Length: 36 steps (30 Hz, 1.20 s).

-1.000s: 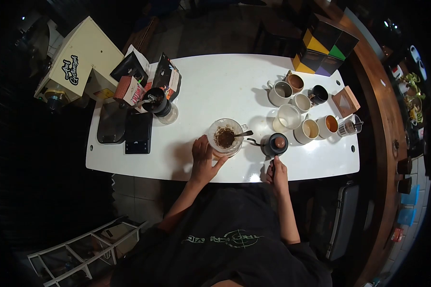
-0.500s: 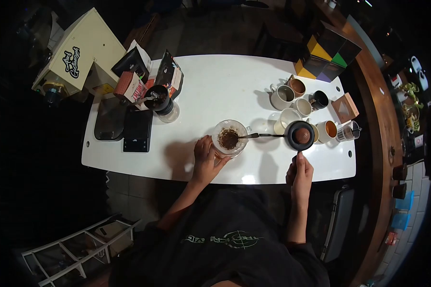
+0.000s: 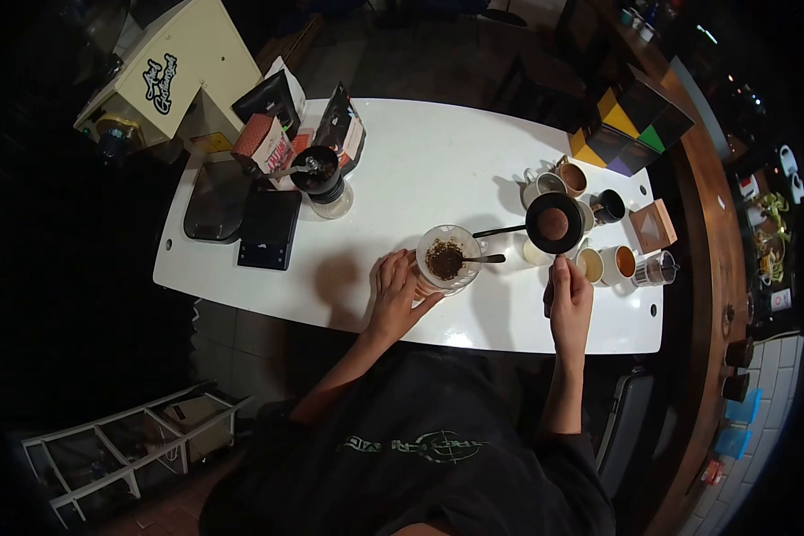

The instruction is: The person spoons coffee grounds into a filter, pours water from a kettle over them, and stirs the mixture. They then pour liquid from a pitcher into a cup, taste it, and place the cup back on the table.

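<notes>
My left hand (image 3: 395,299) is curled round the left side of a glass coffee server (image 3: 427,289). On top of the server sits a dripper with a white paper filter (image 3: 461,243), holding dark wet coffee grounds (image 3: 441,260). A dark spoon (image 3: 486,259) stands in the grounds, its handle leaning right over the rim. My right hand (image 3: 569,304) grips the handle of a black gooseneck kettle (image 3: 533,237) with a round brown lid knob (image 3: 553,224). The kettle's thin spout (image 3: 498,231) points left, its tip just beyond the filter's upper right edge. No water stream is visible.
Several cups, including an orange-brown one (image 3: 625,262), and a French press (image 3: 657,269) stand at the right. Left of the server are a hand grinder (image 3: 328,198), a black scale (image 3: 269,232), coffee bags (image 3: 341,132) and a cream grinder machine (image 3: 188,67). A colourful box (image 3: 630,125) stands far right.
My right hand has moved the kettle away from my body and slightly left relative to the table. The spout no longer overlaps the spoon handle. The camera view has shifted a little.
</notes>
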Motion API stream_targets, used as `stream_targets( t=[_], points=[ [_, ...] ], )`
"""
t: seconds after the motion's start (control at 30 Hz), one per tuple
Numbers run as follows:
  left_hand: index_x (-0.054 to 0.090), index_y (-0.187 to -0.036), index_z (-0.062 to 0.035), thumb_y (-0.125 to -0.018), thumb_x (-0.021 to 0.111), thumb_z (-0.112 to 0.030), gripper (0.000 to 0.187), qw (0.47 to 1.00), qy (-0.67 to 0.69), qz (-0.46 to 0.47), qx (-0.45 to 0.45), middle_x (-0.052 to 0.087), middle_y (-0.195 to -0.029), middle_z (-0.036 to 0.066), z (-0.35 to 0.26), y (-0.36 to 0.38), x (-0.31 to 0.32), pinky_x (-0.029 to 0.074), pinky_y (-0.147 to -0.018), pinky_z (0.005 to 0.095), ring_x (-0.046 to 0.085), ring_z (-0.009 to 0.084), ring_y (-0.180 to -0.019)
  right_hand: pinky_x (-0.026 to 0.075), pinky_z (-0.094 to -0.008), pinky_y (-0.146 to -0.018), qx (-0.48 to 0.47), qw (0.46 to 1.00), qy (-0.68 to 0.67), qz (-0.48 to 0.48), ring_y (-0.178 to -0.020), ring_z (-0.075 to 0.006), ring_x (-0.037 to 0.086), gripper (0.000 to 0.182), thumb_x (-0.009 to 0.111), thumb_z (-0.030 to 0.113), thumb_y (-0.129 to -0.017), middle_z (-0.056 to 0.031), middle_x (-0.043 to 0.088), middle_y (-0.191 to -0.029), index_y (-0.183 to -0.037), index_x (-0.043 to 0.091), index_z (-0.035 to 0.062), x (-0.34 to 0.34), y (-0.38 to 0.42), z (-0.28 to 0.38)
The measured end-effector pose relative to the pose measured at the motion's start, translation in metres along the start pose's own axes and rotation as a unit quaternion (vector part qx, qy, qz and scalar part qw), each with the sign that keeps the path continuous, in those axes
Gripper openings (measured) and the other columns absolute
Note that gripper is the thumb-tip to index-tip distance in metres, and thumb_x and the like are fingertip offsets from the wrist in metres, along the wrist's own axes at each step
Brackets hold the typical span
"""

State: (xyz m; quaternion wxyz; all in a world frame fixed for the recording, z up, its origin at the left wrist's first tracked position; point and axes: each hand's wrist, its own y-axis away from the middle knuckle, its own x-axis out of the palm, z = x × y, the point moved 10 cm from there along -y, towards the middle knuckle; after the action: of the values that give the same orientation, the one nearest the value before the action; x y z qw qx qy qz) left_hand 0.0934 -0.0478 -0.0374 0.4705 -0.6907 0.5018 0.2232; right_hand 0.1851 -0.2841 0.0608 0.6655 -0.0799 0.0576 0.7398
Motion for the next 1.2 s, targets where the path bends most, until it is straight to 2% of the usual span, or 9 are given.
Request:
stream_targets(
  t=[0.1,0.5,0.57,0.67,0.9,0.97,1.1,1.17,1.2],
  points=[
    [0.055,-0.12,0.004,-0.082,0.076,-0.04,0.062,1.0,-0.004,-0.028,-0.009,0.047,-0.134,0.018,0.001,0.0,-0.004,0.027,-0.11,0.0537,0.037,0.0355,-0.132,0.024,-0.0208,-0.041,-0.016,0.999,0.032,0.008,-0.046,-0.0001,0.032,0.039,0.048,0.032,-0.105,0.0092,0.036,-0.058,-0.074,0.047,0.0094,0.005,-0.001,0.008],
    [0.055,-0.124,0.0022,-0.085,0.072,-0.044,0.063,1.0,-0.002,-0.021,-0.016,0.047,-0.135,0.017,0.001,0.0,-0.003,0.023,-0.113,0.0531,0.035,0.0341,-0.134,0.026,-0.0226,-0.049,-0.058,0.992,0.108,0.037,-0.054,-0.0018,0.034,0.039,0.049,0.029,-0.105,0.007,0.038,-0.06,-0.077,0.053,0.0021,0.019,-0.015,0.031],
    [0.055,-0.124,0.0018,-0.085,0.072,-0.044,0.063,1.0,-0.003,-0.023,-0.015,0.048,-0.135,0.016,0.001,0.001,-0.004,0.023,-0.113,0.0531,0.035,0.0339,-0.134,0.03,-0.0279,-0.054,-0.044,0.991,0.122,0.04,-0.061,-0.0073,0.034,0.039,0.05,0.028,-0.104,0.0007,0.039,-0.061,-0.082,0.055,-0.0046,0.021,-0.016,0.033],
    [0.056,-0.124,0.0011,-0.085,0.072,-0.044,0.062,1.0,-0.001,-0.026,-0.015,0.049,-0.135,0.015,0.0,-0.001,-0.006,0.023,-0.113,0.0532,0.036,0.0333,-0.134,0.031,-0.0287,-0.054,-0.052,0.991,0.119,0.042,-0.061,-0.0082,0.034,0.038,0.051,0.026,-0.103,-0.0007,0.04,-0.062,-0.083,0.055,-0.0061,0.024,-0.019,0.035],
    [0.056,-0.124,0.0008,-0.084,0.073,-0.043,0.061,0.999,-0.001,-0.029,-0.013,0.049,-0.134,0.015,0.0,-0.001,-0.007,0.024,-0.112,0.0534,0.038,0.0325,-0.132,0.03,-0.0302,-0.053,-0.057,0.989,0.13,0.044,-0.06,-0.0083,0.034,0.038,0.052,0.025,-0.103,-0.0028,0.04,-0.06,-0.084,0.057,-0.0073,0.028,-0.025,0.035],
    [0.056,-0.123,0.0012,-0.084,0.073,-0.043,0.061,0.999,-0.002,-0.03,-0.013,0.049,-0.133,0.015,0.0,-0.002,-0.007,0.024,-0.112,0.0532,0.038,0.0326,-0.131,0.028,-0.0227,-0.05,-0.085,0.984,0.146,0.052,-0.056,-0.0025,0.034,0.041,0.049,0.033,-0.105,0.0059,0.039,-0.061,-0.078,0.053,0.0017,0.03,-0.026,0.037],
    [0.057,-0.122,0.0023,-0.084,0.073,-0.043,0.061,0.999,0.002,-0.031,-0.012,0.05,-0.132,0.015,0.0,-0.002,-0.008,0.025,-0.112,0.053,0.039,0.0329,-0.13,0.028,-0.0227,-0.05,-0.095,0.982,0.155,0.054,-0.056,-0.0026,0.035,0.041,0.049,0.033,-0.105,0.0058,0.039,-0.061,-0.078,0.053,0.0015,0.034,-0.026,0.043],
    [0.057,-0.121,0.0025,-0.084,0.074,-0.043,0.061,0.999,-0.002,-0.032,-0.011,0.05,-0.131,0.015,-0.001,-0.002,-0.009,0.025,-0.112,0.0529,0.04,0.033,-0.13,0.031,-0.0312,-0.052,-0.081,0.986,0.135,0.054,-0.058,-0.0103,0.034,0.036,0.053,0.024,-0.102,-0.0058,0.042,-0.059,-0.084,0.058,-0.0078,0.035,-0.025,0.047],
    [0.057,-0.121,0.0028,-0.084,0.074,-0.042,0.061,0.999,-0.006,-0.032,-0.01,0.05,-0.131,0.015,-0.002,-0.002,-0.01,0.025,-0.112,0.0529,0.04,0.033,-0.13,0.031,-0.0312,-0.052,-0.081,0.986,0.135,0.055,-0.058,-0.0103,0.034,0.036,0.053,0.024,-0.102,-0.0058,0.042,-0.059,-0.084,0.058,-0.0078,0.035,-0.025,0.048]
  ],
)
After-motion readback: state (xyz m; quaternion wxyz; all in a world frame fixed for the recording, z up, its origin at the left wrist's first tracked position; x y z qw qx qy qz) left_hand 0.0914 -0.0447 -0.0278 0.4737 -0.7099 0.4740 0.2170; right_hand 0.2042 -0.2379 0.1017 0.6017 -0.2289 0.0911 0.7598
